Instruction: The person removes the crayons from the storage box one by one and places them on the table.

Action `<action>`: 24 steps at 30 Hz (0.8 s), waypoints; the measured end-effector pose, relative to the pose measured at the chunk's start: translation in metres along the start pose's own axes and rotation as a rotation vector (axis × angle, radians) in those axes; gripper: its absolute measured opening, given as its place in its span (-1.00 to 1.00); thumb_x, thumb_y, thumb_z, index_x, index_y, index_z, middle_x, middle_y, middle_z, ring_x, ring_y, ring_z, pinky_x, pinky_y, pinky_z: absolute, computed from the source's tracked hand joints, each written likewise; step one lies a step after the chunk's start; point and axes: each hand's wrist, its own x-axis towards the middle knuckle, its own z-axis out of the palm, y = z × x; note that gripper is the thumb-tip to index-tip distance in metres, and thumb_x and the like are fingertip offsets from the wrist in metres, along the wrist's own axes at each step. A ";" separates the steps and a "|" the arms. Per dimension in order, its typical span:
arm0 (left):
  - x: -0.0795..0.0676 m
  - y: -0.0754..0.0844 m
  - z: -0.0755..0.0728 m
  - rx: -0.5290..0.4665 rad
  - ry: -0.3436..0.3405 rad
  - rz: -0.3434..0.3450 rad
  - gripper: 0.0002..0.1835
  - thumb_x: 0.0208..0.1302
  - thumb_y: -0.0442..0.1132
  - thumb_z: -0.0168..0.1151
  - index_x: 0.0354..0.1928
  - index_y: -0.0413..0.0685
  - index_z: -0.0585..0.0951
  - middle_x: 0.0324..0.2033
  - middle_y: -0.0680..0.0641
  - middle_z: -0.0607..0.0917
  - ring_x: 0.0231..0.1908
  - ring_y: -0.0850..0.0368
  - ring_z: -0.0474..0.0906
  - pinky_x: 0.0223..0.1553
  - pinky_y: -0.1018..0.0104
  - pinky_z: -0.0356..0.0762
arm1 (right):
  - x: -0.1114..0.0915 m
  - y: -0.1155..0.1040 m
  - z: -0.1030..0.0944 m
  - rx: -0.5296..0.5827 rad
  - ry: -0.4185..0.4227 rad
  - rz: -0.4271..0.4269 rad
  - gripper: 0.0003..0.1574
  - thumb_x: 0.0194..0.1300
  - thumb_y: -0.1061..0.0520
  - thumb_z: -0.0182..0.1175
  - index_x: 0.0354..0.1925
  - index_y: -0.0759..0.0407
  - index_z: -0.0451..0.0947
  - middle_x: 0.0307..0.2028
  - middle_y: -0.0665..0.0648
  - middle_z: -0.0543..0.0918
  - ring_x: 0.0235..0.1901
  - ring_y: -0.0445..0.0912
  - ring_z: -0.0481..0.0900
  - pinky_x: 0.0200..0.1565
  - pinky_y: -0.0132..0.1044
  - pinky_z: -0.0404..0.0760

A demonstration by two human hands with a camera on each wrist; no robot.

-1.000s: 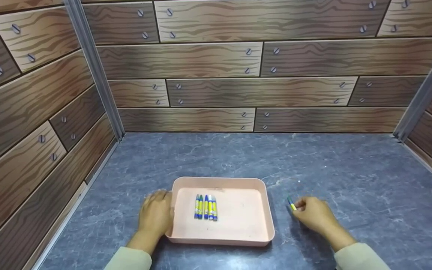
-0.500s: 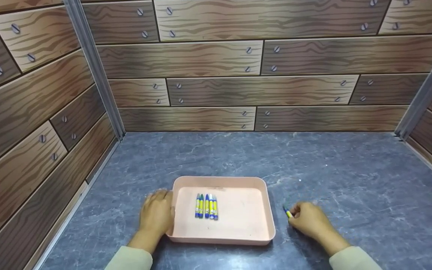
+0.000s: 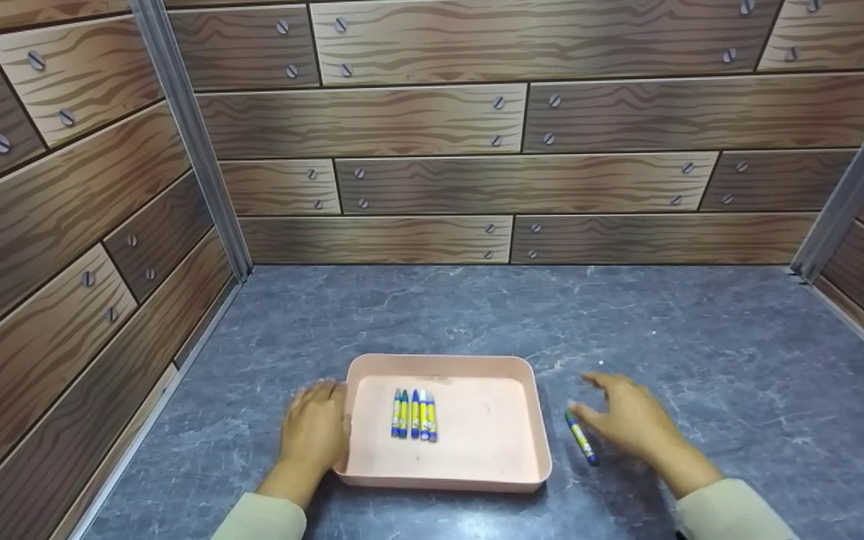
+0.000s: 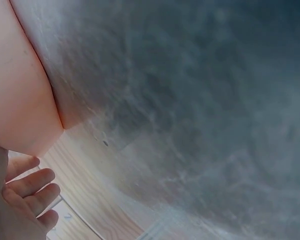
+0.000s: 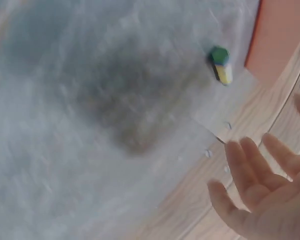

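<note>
My left hand [image 3: 317,424] rests against the left side of a shallow pink tray [image 3: 488,480]; its fingers [image 4: 35,182] show loosely bent beside the tray wall in the left wrist view. Several crayons [image 3: 415,415] with yellow wrappers lie in a row in the tray's left half. One green crayon [image 3: 580,437], yellow-wrapped with a blue end, lies slantwise on the table just right of the tray. Over its upper end hovers my right hand [image 3: 631,416], thumb and fingers spread, holding nothing. The right wrist view shows that crayon [image 5: 221,65] apart from the fingers [image 5: 245,170].
A dark marbled tabletop [image 3: 477,307] lies under everything. Wood-patterned panels [image 3: 417,180] close off the back and both sides, with metal posts [image 3: 203,142] at the corners. Tiny white specks [image 3: 601,363] dot the table beyond the right hand.
The right hand pinched the green crayon and drew it a little nearer, then let it go on the table; the fingers spread and rose away. Left hand and tray stay put.
</note>
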 end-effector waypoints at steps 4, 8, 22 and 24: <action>0.000 0.000 0.000 0.006 0.006 0.004 -0.60 0.11 -0.29 0.32 0.01 -0.32 0.59 0.01 -0.28 0.60 0.08 -0.19 0.49 0.21 -0.11 0.29 | 0.002 -0.010 -0.008 -0.070 0.063 -0.043 -0.14 0.21 -0.29 0.20 0.28 0.21 0.37 0.19 0.43 0.41 0.16 0.40 0.32 0.11 0.45 0.16; 0.000 0.000 0.001 0.007 0.010 0.007 -0.59 0.10 -0.29 0.32 0.01 -0.31 0.59 0.01 -0.29 0.60 0.08 -0.19 0.50 0.21 -0.11 0.30 | 0.004 -0.019 -0.013 -0.125 0.069 -0.063 -0.03 0.20 -0.43 0.10 0.33 0.15 0.31 0.24 0.41 0.36 0.19 0.40 0.27 0.13 0.46 0.08; 0.002 0.001 0.001 0.026 -0.006 -0.008 -0.58 0.11 -0.27 0.32 0.02 -0.31 0.59 0.02 -0.29 0.59 0.09 -0.19 0.49 0.23 -0.08 0.29 | 0.023 -0.064 0.007 -0.166 0.091 -0.133 -0.12 0.19 -0.29 0.22 0.32 0.14 0.34 0.23 0.35 0.39 0.18 0.36 0.32 0.12 0.38 0.20; 0.002 0.000 0.000 0.027 0.001 -0.003 -0.58 0.10 -0.27 0.32 0.02 -0.31 0.59 0.02 -0.30 0.60 0.09 -0.19 0.49 0.22 -0.08 0.30 | 0.027 -0.072 0.015 -0.157 0.085 -0.138 -0.12 0.18 -0.29 0.22 0.31 0.14 0.34 0.22 0.34 0.40 0.17 0.34 0.34 0.14 0.37 0.20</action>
